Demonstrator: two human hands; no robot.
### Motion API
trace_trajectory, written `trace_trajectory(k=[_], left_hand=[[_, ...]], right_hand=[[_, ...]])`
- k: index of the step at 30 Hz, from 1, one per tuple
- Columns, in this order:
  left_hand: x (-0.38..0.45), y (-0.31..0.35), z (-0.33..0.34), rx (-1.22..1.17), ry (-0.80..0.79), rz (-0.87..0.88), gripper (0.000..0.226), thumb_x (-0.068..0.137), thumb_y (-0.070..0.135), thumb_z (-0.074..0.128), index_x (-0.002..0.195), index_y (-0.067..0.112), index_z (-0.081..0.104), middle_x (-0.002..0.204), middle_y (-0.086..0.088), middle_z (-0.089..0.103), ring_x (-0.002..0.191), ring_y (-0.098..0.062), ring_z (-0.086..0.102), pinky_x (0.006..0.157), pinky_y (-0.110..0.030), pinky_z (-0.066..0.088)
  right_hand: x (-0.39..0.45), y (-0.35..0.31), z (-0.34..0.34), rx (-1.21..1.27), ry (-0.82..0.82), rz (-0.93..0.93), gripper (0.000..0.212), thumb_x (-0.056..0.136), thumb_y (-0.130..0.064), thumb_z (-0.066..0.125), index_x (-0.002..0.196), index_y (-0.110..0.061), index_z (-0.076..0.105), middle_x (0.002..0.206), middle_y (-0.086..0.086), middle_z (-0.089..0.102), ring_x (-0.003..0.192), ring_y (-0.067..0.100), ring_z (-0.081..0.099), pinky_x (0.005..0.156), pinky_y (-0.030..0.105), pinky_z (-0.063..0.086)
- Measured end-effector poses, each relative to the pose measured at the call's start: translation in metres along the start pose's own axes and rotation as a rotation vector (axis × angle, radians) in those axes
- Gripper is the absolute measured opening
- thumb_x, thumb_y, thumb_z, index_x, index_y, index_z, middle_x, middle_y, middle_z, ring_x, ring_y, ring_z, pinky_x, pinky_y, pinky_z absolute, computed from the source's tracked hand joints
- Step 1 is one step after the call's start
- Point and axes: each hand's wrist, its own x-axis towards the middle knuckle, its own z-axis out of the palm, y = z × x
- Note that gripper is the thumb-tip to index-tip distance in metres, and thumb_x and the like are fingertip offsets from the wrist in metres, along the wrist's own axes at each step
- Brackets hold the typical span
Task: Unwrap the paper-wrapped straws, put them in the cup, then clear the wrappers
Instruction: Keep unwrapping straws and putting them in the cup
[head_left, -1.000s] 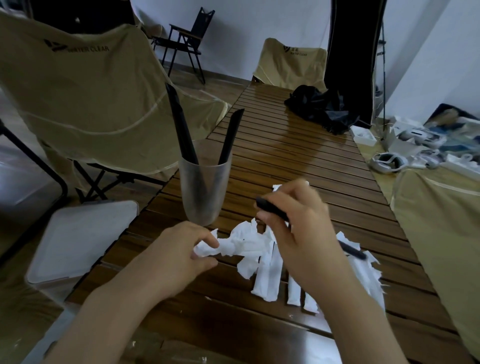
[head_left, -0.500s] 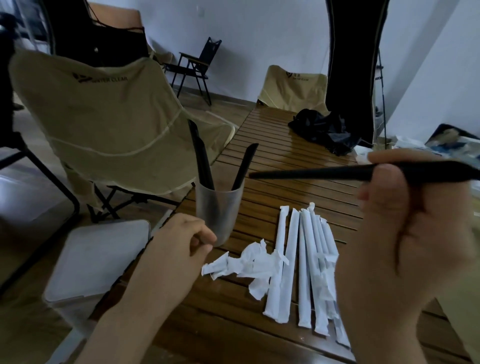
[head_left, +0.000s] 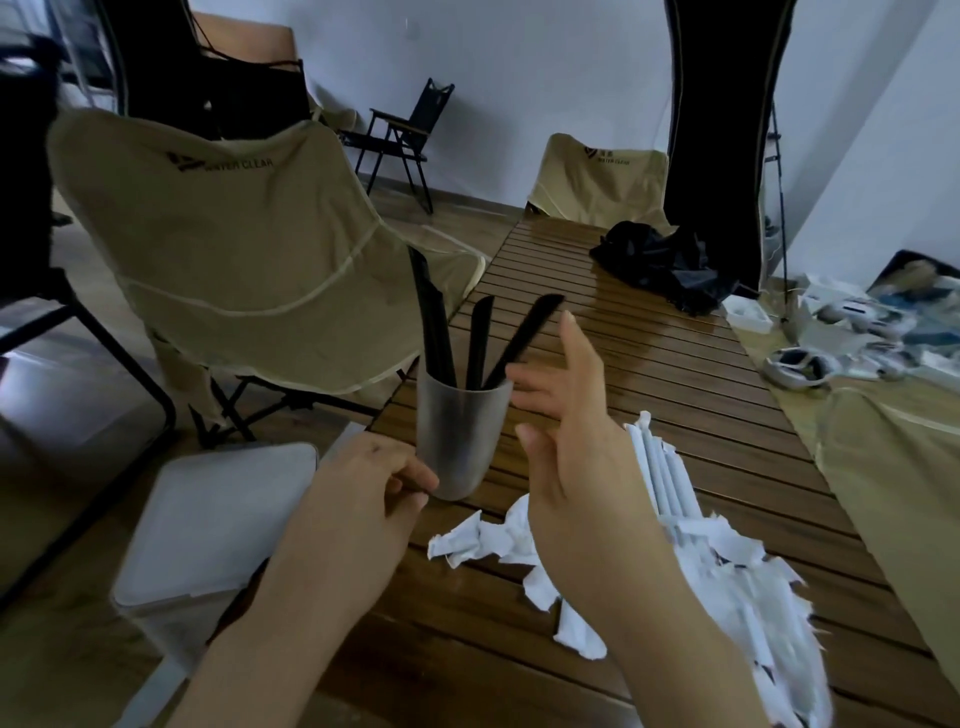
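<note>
A frosted plastic cup (head_left: 457, 441) stands near the left edge of the slatted wooden table (head_left: 675, 415). Three black straws (head_left: 478, 343) lean out of it. My right hand (head_left: 576, 447) hovers just right of the cup with fingers spread and nothing in it. My left hand (head_left: 363, 499) sits by the cup's base, fingers loosely curled, holding nothing I can see. Several paper-wrapped straws (head_left: 660, 467) lie side by side behind my right hand. Crumpled white wrappers (head_left: 483, 540) lie in front of the cup.
A beige folding chair (head_left: 234, 249) stands left of the table, with a white lidded bin (head_left: 208, 525) below its edge. Black cloth (head_left: 660, 265) lies at the table's far end. Headsets and boxes (head_left: 810, 358) clutter the right side.
My right hand carried the unwrapped black straw to the cup and let it go; three straws stand there instead of two. My left hand has let go of the wrapper.
</note>
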Motion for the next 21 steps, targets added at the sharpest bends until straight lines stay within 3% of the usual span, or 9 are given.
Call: trace_trajectory(k=[2, 4, 7, 9, 11, 13, 17, 21], left_hand=[[0.000, -0.001, -0.001, 0.007, -0.013, 0.005, 0.015, 0.088, 0.021, 0.065, 0.093, 0.035, 0.067, 0.108, 0.021, 0.053, 0.091, 0.002, 0.053, 0.067, -0.008, 0.037], [0.000, -0.002, -0.001, 0.010, -0.030, 0.012, 0.016, 0.087, 0.021, 0.066, 0.092, 0.035, 0.067, 0.107, 0.021, 0.054, 0.089, 0.002, 0.054, 0.066, -0.008, 0.037], [-0.001, -0.003, 0.001, 0.015, -0.070, 0.017, 0.015, 0.088, 0.022, 0.065, 0.094, 0.035, 0.066, 0.107, 0.021, 0.055, 0.090, 0.003, 0.053, 0.068, -0.009, 0.039], [-0.002, 0.000, 0.003, 0.018, -0.096, 0.022, 0.014, 0.088, 0.023, 0.064, 0.095, 0.035, 0.065, 0.108, 0.020, 0.056, 0.089, 0.003, 0.054, 0.069, -0.010, 0.041], [-0.004, 0.007, 0.008, 0.035, -0.122, 0.031, 0.013, 0.089, 0.024, 0.064, 0.095, 0.035, 0.064, 0.108, 0.020, 0.055, 0.088, 0.003, 0.055, 0.069, -0.009, 0.041], [-0.006, 0.015, 0.015, 0.045, -0.162, 0.040, 0.011, 0.090, 0.026, 0.062, 0.096, 0.035, 0.063, 0.112, 0.019, 0.054, 0.090, 0.001, 0.056, 0.071, -0.008, 0.041], [-0.006, 0.028, 0.029, 0.076, -0.249, 0.046, 0.015, 0.093, 0.030, 0.058, 0.106, 0.034, 0.065, 0.124, 0.015, 0.051, 0.102, -0.004, 0.057, 0.084, -0.013, 0.046], [0.000, 0.032, 0.038, 0.111, -0.280, 0.049, 0.019, 0.095, 0.033, 0.055, 0.112, 0.034, 0.063, 0.130, 0.015, 0.049, 0.109, -0.005, 0.055, 0.086, -0.010, 0.043]], right_hand=[[-0.002, 0.006, -0.002, -0.049, -0.016, 0.002, 0.086, 0.091, -0.002, 0.050, 0.149, -0.037, -0.003, 0.135, -0.013, 0.046, 0.101, -0.010, 0.051, 0.086, 0.011, 0.044], [-0.005, 0.015, -0.004, -0.042, 0.009, 0.013, 0.077, 0.094, -0.002, 0.045, 0.148, -0.041, 0.006, 0.130, -0.019, 0.045, 0.092, -0.021, 0.050, 0.070, 0.004, 0.044], [-0.006, 0.044, -0.009, -0.311, 0.093, 0.000, 0.064, 0.093, -0.004, 0.049, 0.144, -0.034, 0.023, 0.130, -0.014, 0.043, 0.093, -0.003, 0.052, 0.066, 0.010, 0.042], [-0.006, 0.068, -0.011, -0.451, 0.129, 0.130, 0.044, 0.092, -0.007, 0.052, 0.132, -0.022, 0.041, 0.116, -0.006, 0.048, 0.084, 0.005, 0.051, 0.067, 0.015, 0.044], [-0.009, 0.090, -0.007, -0.550, 0.093, 0.301, 0.030, 0.093, -0.012, 0.055, 0.122, -0.017, 0.050, 0.114, -0.001, 0.053, 0.089, 0.012, 0.055, 0.075, 0.022, 0.048], [-0.013, 0.104, 0.001, -0.618, 0.042, 0.398, 0.027, 0.093, -0.018, 0.055, 0.120, -0.015, 0.050, 0.116, 0.002, 0.054, 0.096, 0.017, 0.057, 0.077, 0.025, 0.048], [-0.015, 0.114, 0.015, -0.672, 0.033, 0.438, 0.029, 0.092, -0.018, 0.055, 0.118, -0.016, 0.042, 0.113, 0.001, 0.053, 0.093, 0.017, 0.059, 0.066, 0.023, 0.042], [-0.016, 0.123, 0.019, -0.726, 0.060, 0.482, 0.027, 0.091, -0.019, 0.056, 0.113, -0.017, 0.040, 0.112, 0.004, 0.048, 0.097, 0.019, 0.054, 0.073, 0.025, 0.042]])
